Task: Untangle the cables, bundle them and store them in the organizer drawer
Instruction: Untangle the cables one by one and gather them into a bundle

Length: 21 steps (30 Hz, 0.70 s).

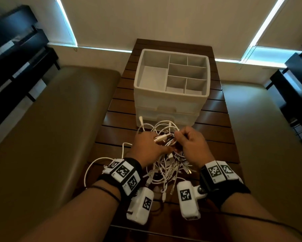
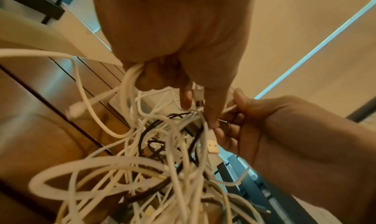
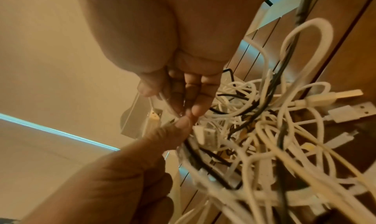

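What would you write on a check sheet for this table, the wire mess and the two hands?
Surface: dark slatted wooden table, long and narrow.
Job's things: white organizer at the far end, top tray bare, both front drawers closed.
Clutter: nothing seen.
Grippers: left hand grips several white strands; right hand pinches one thin strand; both lift the top of the tangle.
Cables: cable tangle, mostly white with a few black strands, still knotted; loose plugs stick out; one loop trails off the near left edge.
Surroundings: padded bench on the left, dark shelves on both sides, closed blinds behind.
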Motion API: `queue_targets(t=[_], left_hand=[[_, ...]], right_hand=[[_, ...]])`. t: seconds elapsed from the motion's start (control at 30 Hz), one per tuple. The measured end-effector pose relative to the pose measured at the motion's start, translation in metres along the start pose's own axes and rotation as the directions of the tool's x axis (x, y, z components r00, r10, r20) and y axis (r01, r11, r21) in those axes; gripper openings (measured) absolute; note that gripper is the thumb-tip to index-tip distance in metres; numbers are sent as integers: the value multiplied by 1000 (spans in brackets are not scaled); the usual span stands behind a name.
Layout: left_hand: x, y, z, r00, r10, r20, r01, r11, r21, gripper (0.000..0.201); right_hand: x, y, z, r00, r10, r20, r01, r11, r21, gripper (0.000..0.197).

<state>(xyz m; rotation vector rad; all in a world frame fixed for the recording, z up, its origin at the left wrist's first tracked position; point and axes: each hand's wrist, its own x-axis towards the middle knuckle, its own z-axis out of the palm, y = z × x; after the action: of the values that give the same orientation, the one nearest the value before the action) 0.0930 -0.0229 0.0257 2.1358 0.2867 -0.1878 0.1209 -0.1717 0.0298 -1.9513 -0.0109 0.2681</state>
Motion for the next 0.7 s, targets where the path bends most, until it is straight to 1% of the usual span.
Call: queue_targets(t=[0.03,0.07,0.1,0.17,0.2,0.23,0.27,0.3,0.33,0.37,0.4,0.47,0.5,0.57,0.63,0.67,0.7], left_hand=[[1,1,1,999,28,18,-30,996,79,25],[2,2,1,998,53,30,-56,992,110,23],[2,3,1,998,59,27,-62,992,107,23],[5,4,0,999,29,-23,-28,999,38,30],[6,4,-2,999,9,-42,-9,1000,12,31],[7,4,-3,999,-12,-51,12,1000,-5,30],[8,3,-3,998,-29,-61,27,999,-29,28],[9,3,-4,996,-52,-77,48,997,-61,27],[10,0,-5,992,-92,-87,83,991,-106,27],[10,-3,-6,984,-147,-96,132,980,-151,28],[12,-8,-8,972,-206,-111,183,965,-188,29],[15,-18,-14,938,-309,-158,263,931,-254,26],[17,-22,-17,918,-356,-177,297,910,-290,22],[21,-27,-26,890,-420,-178,353,881,-316,18],[22,-24,-33,896,-412,-163,367,897,-247,16],[22,-20,-35,912,-367,-180,339,925,-169,16],[20,-14,-36,933,-290,-214,279,957,-82,19]], right_hand=[[-1,1,1,1000,-10,-2,10,1000,-7,25],[-1,2,2,1000,-8,-10,8,1000,0,24],[-2,4,1,1000,21,-18,-20,999,37,22],[-4,7,0,993,113,-16,-108,976,188,20],[-5,10,-2,990,139,-15,-133,968,215,19],[-5,14,-5,990,139,-21,-134,979,156,19],[-5,19,-8,993,120,-23,-119,992,28,19],[-4,21,-12,997,81,-19,-82,988,-127,19],[-6,20,-15,999,32,-10,-34,972,-232,19],[-8,18,-16,1000,-18,7,19,965,-263,20],[-11,16,-18,998,-57,25,61,975,-214,21],[-16,8,-22,996,-88,21,87,996,32,20],[-19,4,-26,996,-87,12,85,986,146,18],[-20,2,-36,993,-103,-51,112,964,240,22],[-17,1,-42,987,-83,-137,117,958,261,29],[-14,1,-41,985,-66,-157,102,966,236,27],[-12,-1,-39,988,-51,-147,80,978,194,24]])
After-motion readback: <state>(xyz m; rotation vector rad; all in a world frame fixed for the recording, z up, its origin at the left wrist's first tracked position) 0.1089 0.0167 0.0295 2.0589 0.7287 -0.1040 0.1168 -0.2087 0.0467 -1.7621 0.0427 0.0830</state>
